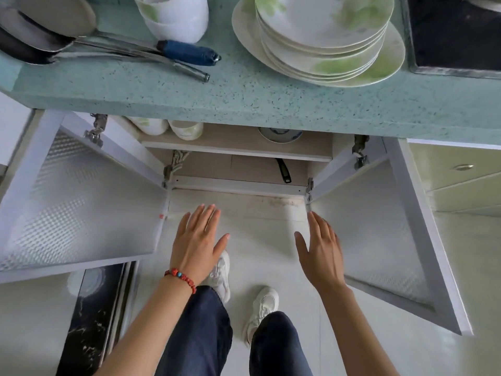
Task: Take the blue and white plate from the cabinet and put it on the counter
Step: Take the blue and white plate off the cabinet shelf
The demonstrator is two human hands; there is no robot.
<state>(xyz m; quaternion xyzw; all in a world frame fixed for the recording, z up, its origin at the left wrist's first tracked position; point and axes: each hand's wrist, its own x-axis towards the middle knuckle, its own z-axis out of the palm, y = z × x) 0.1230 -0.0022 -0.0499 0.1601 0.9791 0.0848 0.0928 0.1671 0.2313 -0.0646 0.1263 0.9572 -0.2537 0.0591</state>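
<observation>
With both cabinet doors (81,196) swung wide, your way to the shelf (235,151) is clear, and the blue and white plate (280,134) sits on it at the right, tucked under the worktop (244,96) edge so only its near rim shows. Your left hand (199,237) and right hand (321,248) hang in front of the opening, each grip wide and holding nothing, well apart from the plate. Free worktop lies between the pan handles (187,54) and the plate stack (322,39), probably the easiest landing spot.
</observation>
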